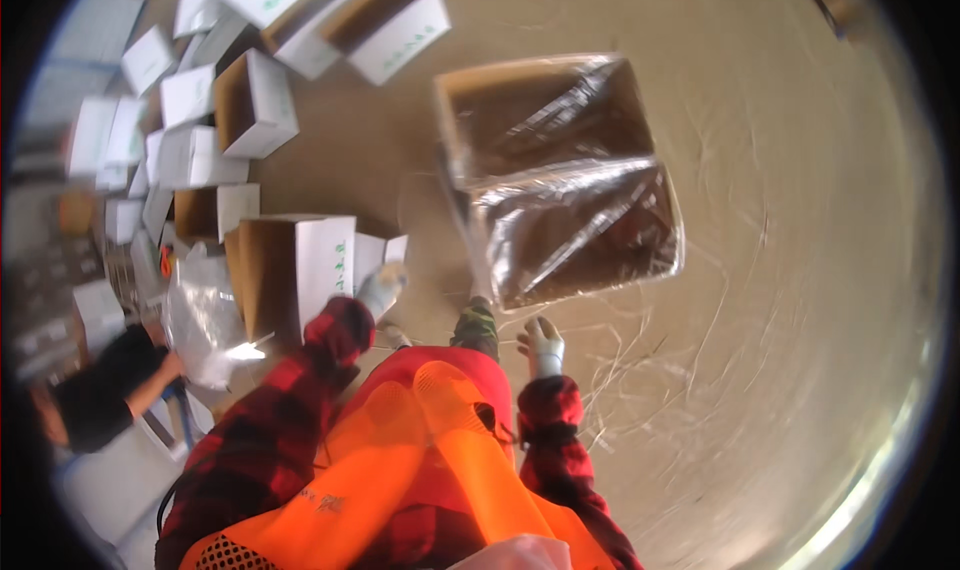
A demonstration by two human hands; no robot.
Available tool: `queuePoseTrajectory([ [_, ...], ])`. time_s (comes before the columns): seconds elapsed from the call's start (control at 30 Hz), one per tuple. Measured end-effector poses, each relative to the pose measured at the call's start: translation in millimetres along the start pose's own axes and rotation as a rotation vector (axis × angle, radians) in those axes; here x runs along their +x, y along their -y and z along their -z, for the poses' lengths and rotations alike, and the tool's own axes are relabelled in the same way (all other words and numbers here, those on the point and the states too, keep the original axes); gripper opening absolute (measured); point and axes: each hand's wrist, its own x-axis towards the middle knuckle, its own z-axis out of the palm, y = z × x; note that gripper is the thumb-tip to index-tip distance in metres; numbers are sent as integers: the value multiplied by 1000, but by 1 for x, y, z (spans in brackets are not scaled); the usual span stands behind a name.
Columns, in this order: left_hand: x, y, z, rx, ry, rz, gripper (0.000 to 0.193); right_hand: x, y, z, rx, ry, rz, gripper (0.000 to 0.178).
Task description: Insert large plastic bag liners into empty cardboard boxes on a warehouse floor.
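My left hand, in a pale glove, is at the right side of a white carton with an open brown mouth. Blur hides its fingers, and I cannot tell whether it touches the carton's flap. My right hand, also gloved, hangs with fingers apart and nothing in them, just below the two open brown cartons. Both stand side by side, a far carton and a near carton, each lined with clear plastic film.
Several white cartons lie jumbled at the left, some with open mouths. A person in dark clothing is at lower left beside a clear plastic bag. Loose straw-like strands litter the brown floor.
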Motion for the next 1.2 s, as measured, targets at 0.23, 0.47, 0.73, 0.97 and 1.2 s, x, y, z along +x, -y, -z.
queuePoseTrajectory([
  [0.23,-295,195,87,58,-273,183,39,-99,-60,-62,-441,225,116,46],
  [0.47,-466,353,172,-443,-613,238,36,-138,-185,-361,-1148,1048,286,59],
  [0.73,-521,401,188,-763,-732,418,42,-152,-352,-632,-1353,430,-127,75],
  [0.97,-528,432,195,-798,-820,567,46,-184,-392,-632,-1481,519,-98,63],
  [1.2,-467,522,409,-452,-1147,613,52,-249,-374,-631,-1480,648,61,55],
])
